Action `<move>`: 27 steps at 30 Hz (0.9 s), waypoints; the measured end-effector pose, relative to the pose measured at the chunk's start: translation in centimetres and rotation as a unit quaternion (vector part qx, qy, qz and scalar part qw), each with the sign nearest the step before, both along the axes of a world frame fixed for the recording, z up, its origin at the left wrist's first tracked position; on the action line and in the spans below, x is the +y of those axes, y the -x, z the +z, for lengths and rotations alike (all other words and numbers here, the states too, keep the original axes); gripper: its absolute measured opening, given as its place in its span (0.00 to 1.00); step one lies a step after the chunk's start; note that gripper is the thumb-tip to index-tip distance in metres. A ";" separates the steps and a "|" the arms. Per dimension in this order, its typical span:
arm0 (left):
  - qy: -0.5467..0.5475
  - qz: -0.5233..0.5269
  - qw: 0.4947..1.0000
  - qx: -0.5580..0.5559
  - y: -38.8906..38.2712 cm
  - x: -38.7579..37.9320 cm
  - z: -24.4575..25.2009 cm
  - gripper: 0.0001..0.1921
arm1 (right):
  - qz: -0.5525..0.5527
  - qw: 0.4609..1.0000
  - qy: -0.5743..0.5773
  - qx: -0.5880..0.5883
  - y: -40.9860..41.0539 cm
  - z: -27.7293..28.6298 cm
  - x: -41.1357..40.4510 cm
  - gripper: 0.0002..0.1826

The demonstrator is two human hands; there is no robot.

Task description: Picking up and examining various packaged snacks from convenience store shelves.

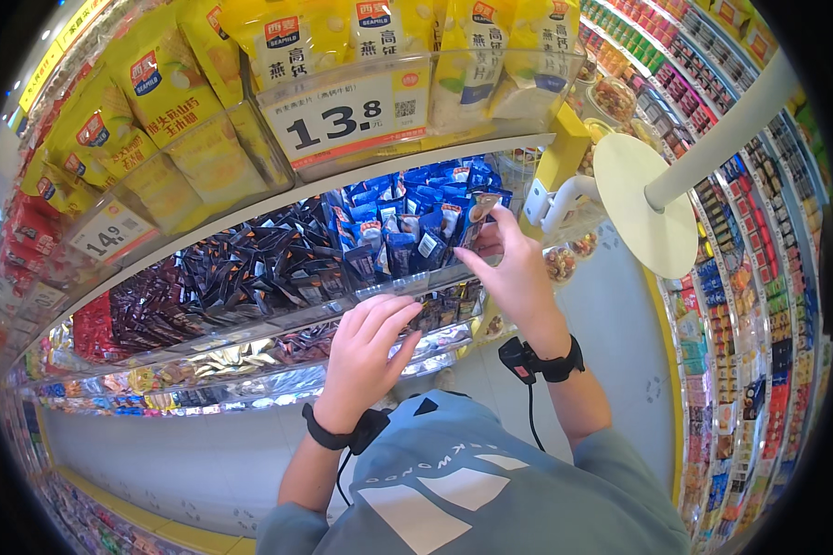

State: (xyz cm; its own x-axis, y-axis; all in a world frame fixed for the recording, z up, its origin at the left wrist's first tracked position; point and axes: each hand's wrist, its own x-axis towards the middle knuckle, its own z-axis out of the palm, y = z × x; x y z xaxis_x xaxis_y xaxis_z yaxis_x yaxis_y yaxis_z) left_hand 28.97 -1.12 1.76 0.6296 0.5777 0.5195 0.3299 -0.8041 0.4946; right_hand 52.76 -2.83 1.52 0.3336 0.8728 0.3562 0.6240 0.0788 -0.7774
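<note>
My right hand (510, 267) pinches a small blue snack packet (477, 216) between thumb and fingers at the right end of the shelf bin. Beside it, similar blue packets (406, 215) stand packed together, several with printed pictures and barcodes. My left hand (373, 340) is in front of the transparent shelf lip (333, 309), holding nothing, with its thumb apart from the fingers. Whether its fingertips touch the lip, I cannot tell. Dark-wrapped packets (264, 253) fill the section left of the blue ones, and red packets (94, 326) lie at the far left.
Yellow Seamild bags (305, 35) line the shelf above, behind a transparent guard with a price sign (347, 114). A white disc on a pole (642, 205) juts out at right. Below runs another packet shelf (243, 357); stocked shelves (729, 333) flank the aisle floor (604, 298).
</note>
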 end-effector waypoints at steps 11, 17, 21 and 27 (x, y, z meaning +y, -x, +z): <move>-0.086 0.003 0.996 -0.014 -4.1 3.3 2.7 0.22 | 0.014 0.997 0.030 -0.073 0.5 1.4 -0.1 0.43; -0.087 0.068 0.994 -0.024 -6.7 4.0 3.5 0.22 | 0.045 0.998 -0.024 -0.025 0.5 1.6 -0.3 0.44; -0.133 0.081 0.988 0.005 -7.1 4.5 3.1 0.17 | 0.043 0.998 -0.017 -0.043 0.4 1.4 -0.1 0.43; -0.066 0.052 0.995 -0.045 -5.6 4.3 3.6 0.13 | 0.011 0.997 -0.017 -0.074 1.4 1.4 -0.3 0.43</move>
